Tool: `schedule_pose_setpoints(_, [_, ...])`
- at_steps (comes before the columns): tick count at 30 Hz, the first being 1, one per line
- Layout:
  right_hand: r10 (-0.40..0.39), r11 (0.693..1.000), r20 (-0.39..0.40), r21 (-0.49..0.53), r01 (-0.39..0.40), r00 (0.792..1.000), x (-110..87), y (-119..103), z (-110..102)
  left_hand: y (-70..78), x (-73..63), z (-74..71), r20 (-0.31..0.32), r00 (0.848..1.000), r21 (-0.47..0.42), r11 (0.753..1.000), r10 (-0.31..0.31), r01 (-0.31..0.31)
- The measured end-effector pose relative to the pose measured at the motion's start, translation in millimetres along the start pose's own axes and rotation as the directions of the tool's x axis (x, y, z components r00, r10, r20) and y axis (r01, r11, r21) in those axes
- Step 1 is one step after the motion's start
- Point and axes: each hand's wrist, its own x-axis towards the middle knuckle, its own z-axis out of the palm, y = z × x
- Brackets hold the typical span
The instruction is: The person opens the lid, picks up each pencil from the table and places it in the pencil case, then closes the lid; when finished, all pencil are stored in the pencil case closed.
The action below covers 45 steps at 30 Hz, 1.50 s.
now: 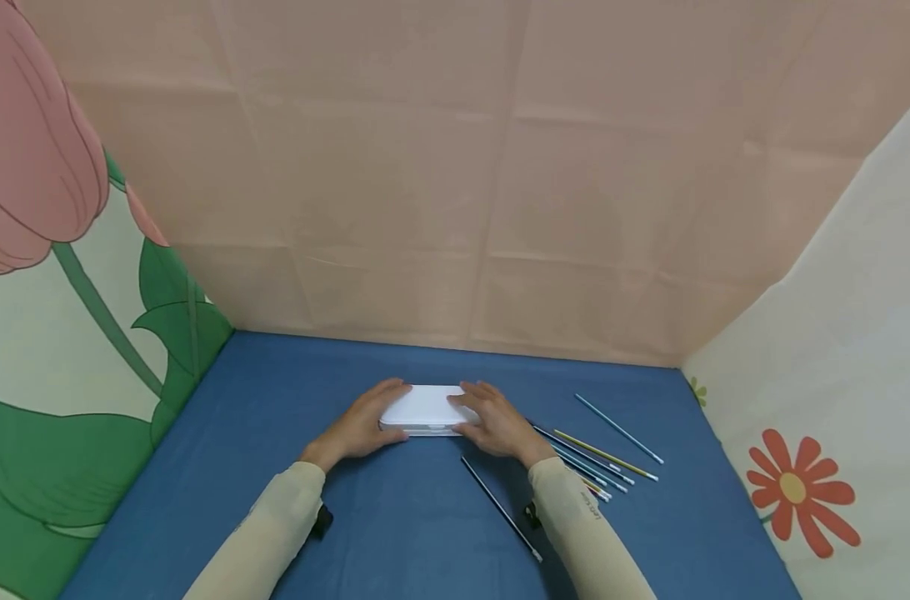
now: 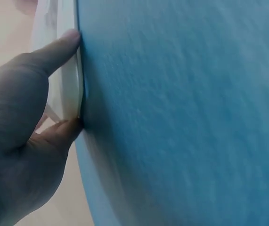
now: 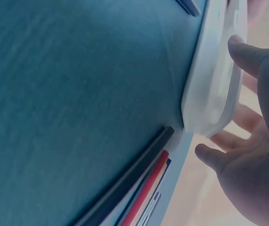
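Both forearms, in pale sleeves, rise from the bottom edge of the head view and converge on a white case (image 1: 425, 409) lying flat on the blue surface (image 1: 275, 400), just below the centre of the frame.

The left hand (image 1: 359, 427) rests against the left end of the case, palm down and angled toward the middle. In the left wrist view its fingers (image 2: 54, 52) are only slightly bent: one fingertip presses on the case's edge (image 2: 70, 84) near the top of the frame, and the thumb touches the same edge lower down, so the end of the case sits between them.

The right hand (image 1: 500, 425) mirrors it at the right end, its fingers lying over the top right corner of the lid. In the right wrist view the thumb (image 3: 247, 56) presses on the case's rim (image 3: 209, 89) in the upper right, while the other fingers (image 3: 214, 157) are loosely spread and curve under the near end.

A dark pencil (image 1: 500, 508) lies diagonally just below the right hand, touching neither hand. More coloured pencils (image 1: 597, 458) fan out on the surface to the right of the right wrist.
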Motion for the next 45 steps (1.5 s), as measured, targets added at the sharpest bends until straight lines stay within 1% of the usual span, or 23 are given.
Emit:
schedule_pose_setpoints(4, [0.017, 1.0, 0.008, 0.02, -0.017, 1.0, -0.2, 3.7, -5.3, -4.1, -1.6, -2.9, -0.032, 0.999, -0.019, 0.999, 0.026, -0.027])
schedule_pose_setpoints(8, [0.027, 0.999, -0.049, 0.035, -0.025, 0.998, -2.6, 8.6, -8.5, -6.1, -3.7, -3.5, -0.06, 0.998, -0.034, 0.999, 0.036, -0.038])
schedule_pose_setpoints(11, [0.014, 0.999, -0.094, 0.033, -0.011, 0.995, -4.9, 12.2, -11.5, -6.6, -5.6, -4.1, -0.076, 0.997, -0.044, 0.999, 0.018, -0.021])
schedule_pose_setpoints(17, [-0.019, 0.999, -0.132, 0.03, 0.023, 0.991, -7.9, 16.4, -23.1, -6.2, -6.0, -4.8, -0.101, 0.995, -0.044, 0.999, 0.0, -0.005])
schedule_pose_setpoints(22, [-0.044, 0.998, -0.166, 0.03, 0.05, 0.985, -8.9, 17.9, -31.1, -7.5, -7.2, -3.5, -0.095, 0.995, -0.058, 0.998, -0.007, 0.002])
schedule_pose_setpoints(27, [-0.022, 0.999, -0.182, 0.039, 0.03, 0.983, -8.7, 20.9, -35.1, -9.2, -7.6, -2.0, -0.071, 0.997, -0.106, 0.994, -0.017, 0.009])
schedule_pose_setpoints(31, [-0.01, 0.998, -0.22, 0.056, 0.023, 0.975, -7.1, 23.0, -37.1, -8.6, -5.9, -1.9, -0.055, 0.998, -0.159, 0.987, -0.034, 0.025])
schedule_pose_setpoints(34, [0.028, 0.996, -0.276, 0.088, -0.004, 0.961, -4.4, 21.9, -38.8, -8.1, -4.8, -1.7, -0.048, 0.998, -0.194, 0.98, -0.046, 0.036])
schedule_pose_setpoints(37, [0.093, 0.99, -0.341, 0.13, -0.051, 0.935, 0.3, 19.1, -39.8, -8.0, -4.0, -1.3, -0.05, 0.997, -0.202, 0.978, -0.058, 0.047])
schedule_pose_setpoints(39, [0.143, 0.982, -0.389, 0.172, -0.08, 0.91, 4.0, 16.9, -39.6, -8.5, -3.2, -1.1, -0.053, 0.997, -0.203, 0.978, -0.055, 0.044])
schedule_pose_setpoints(42, [0.219, 0.963, -0.448, 0.241, -0.119, 0.867, 9.2, 14.0, -37.8, -9.5, -1.5, -0.3, -0.057, 0.997, -0.208, 0.978, -0.045, 0.032])
schedule_pose_setpoints(44, [0.262, 0.95, -0.473, 0.279, -0.139, 0.841, 12.3, 12.2, -36.2, -10.2, -0.9, 0.6, -0.061, 0.997, -0.2, 0.979, -0.035, 0.022])
schedule_pose_setpoints(45, [0.28, 0.944, -0.479, 0.293, -0.149, 0.832, 13.7, 11.7, -35.0, -10.6, -0.9, 1.0, -0.062, 0.997, -0.195, 0.981, -0.034, 0.021])
